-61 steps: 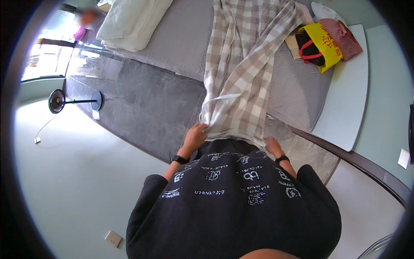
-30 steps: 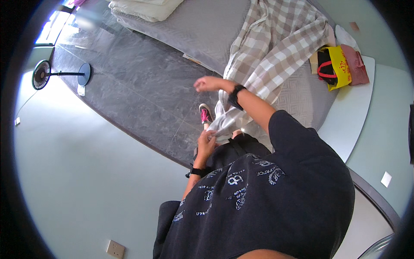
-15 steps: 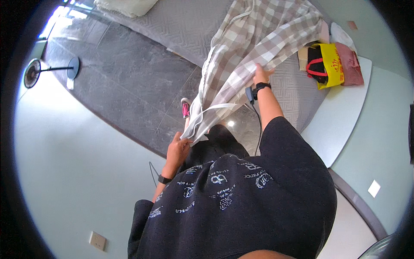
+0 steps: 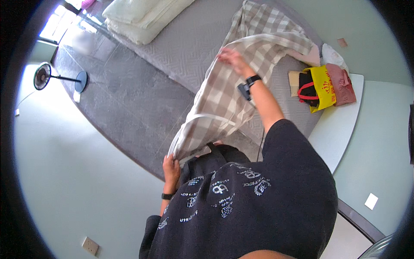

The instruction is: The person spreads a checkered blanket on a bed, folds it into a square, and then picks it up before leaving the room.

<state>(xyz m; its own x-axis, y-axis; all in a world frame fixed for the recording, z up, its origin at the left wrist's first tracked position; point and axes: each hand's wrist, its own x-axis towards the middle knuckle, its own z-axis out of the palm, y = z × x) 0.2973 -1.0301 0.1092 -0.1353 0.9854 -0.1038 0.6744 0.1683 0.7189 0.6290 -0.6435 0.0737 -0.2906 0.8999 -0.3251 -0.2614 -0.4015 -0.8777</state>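
The checked sheet, beige and white, lies partly on the grey bed and hangs off the bed's near edge toward the person. The left hand sits at the sheet's lower end, below the bed's edge, fingers closed around the bunched corner of the cloth. The right hand is raised over the middle of the bed with the arm stretched out, resting on the upper fold of the sheet; whether its fingers pinch the cloth or only lie flat on it cannot be told. Each wrist carries a dark band.

A folded pale quilt lies at the bed's far left end. A yellow bag with a pink one beside it rests at the bed's right side, on a white table. A standing fan stands left of the bed, past the grey rug
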